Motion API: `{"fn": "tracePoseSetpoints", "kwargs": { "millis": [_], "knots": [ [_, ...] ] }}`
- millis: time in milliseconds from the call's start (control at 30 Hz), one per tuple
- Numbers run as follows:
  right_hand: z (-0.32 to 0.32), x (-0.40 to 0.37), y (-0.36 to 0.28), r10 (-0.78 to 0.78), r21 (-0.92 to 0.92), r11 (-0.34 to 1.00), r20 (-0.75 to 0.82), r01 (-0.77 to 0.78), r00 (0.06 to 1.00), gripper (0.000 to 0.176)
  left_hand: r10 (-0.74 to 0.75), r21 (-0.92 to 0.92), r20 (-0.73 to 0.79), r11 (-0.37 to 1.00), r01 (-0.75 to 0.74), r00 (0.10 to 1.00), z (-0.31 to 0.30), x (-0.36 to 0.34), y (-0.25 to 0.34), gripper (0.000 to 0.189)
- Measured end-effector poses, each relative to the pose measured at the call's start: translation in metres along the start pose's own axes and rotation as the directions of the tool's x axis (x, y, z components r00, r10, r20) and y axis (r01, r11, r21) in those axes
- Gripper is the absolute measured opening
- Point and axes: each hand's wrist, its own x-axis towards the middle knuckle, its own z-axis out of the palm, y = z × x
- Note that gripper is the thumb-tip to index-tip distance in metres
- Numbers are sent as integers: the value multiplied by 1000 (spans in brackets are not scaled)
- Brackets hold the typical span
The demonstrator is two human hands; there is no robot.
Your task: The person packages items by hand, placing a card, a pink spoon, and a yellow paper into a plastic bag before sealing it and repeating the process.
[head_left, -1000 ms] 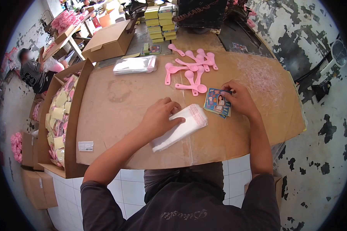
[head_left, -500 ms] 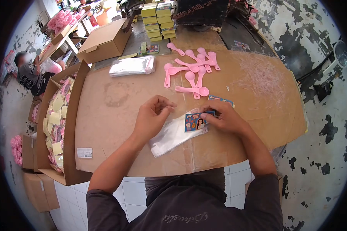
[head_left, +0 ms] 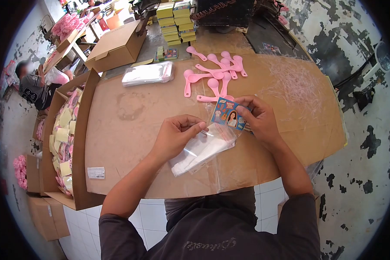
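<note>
My right hand (head_left: 261, 119) grips a blue printed card (head_left: 228, 113) between thumb and fingers, tilted above the cardboard-covered table. Just below the card lie clear plastic bags (head_left: 206, 149) with white and reddish edges, in a loose overlapping pile. My left hand (head_left: 175, 135) is closed in a pinch at the upper edge of the top bag, its thumb tip on the film. Beyond the card, several pink measuring spoons (head_left: 213, 85) are scattered; the card and right hand cover part of the closest ones. Other cards by the right hand are mostly hidden.
A bundle of clear bags (head_left: 148, 73) rests at the far left of the table. Card stacks (head_left: 176, 24) stand behind. A long carton (head_left: 84, 143) of packed pink items borders the left side. Plastic shreds (head_left: 292, 82) lie right. A person (head_left: 34, 84) sits at far left.
My right hand has lifted the card off the bags and moved it up and right. My left hand has come down and right onto the bag edge, and the top bag has spread open somewhat.
</note>
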Motion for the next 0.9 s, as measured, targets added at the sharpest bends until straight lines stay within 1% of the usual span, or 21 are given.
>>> {"fn": "tracePoseSetpoints", "kwargs": {
  "millis": [33, 100, 133, 200, 333, 400, 500, 533, 633, 733, 833, 900],
  "knots": [
    [0, 0, -1, -13, 17, 1000, -16, 13, 1000, 23, -17, 0, -2, 1000, 17, 1000, 1, -1, 1, 26],
    [-3, 0, 1, -33, -43, 999, 9, 33, 999, 24, -49, -1, -4, 999, 49, 999, 2, -2, 4, 25],
    [-4, -1, 2, -41, -72, 996, 21, 43, 999, 24, -44, -12, 3, 999, 44, 999, 3, -2, 3, 25],
    [-3, -1, 1, -86, -70, 994, 25, 88, 996, 24, -33, -34, 13, 999, 34, 999, 4, -3, 2, 24],
    [-2, -1, 1, -154, -87, 984, -17, 152, 988, 25, -23, 13, -3, 1000, 23, 1000, 4, -4, 4, 25],
    [-2, -1, 4, -163, -101, 982, -18, 160, 987, 24, -13, 41, -13, 999, 14, 1000, 4, -3, 3, 25],
    [-5, -1, 5, -171, -173, 970, 6, 170, 985, 23, -3, 164, -33, 986, 8, 999, 4, -3, 1, 26],
    [-5, -1, 6, -173, -205, 963, 18, 172, 985, 23, -5, 167, -32, 986, 11, 999, 4, -4, 3, 26],
    [-1, -2, 1, -184, -223, 959, -11, 177, 983, 21, -6, 172, -23, 985, 10, 1000, 6, -7, 9, 26],
    [-3, -1, 6, -226, -251, 945, -38, 210, 973, 19, 15, 161, -5, 987, -14, 1000, 6, -5, 6, 26],
    [-7, -2, -1, -301, -469, 827, 94, 309, 949, 18, 42, 142, -8, 989, -41, 999, 6, -3, 0, 25],
    [-4, 1, -3, -319, -449, 818, 168, 360, 933, 18, 52, 136, -31, 990, -47, 998, 9, -5, 1, 24]
  ]
}}
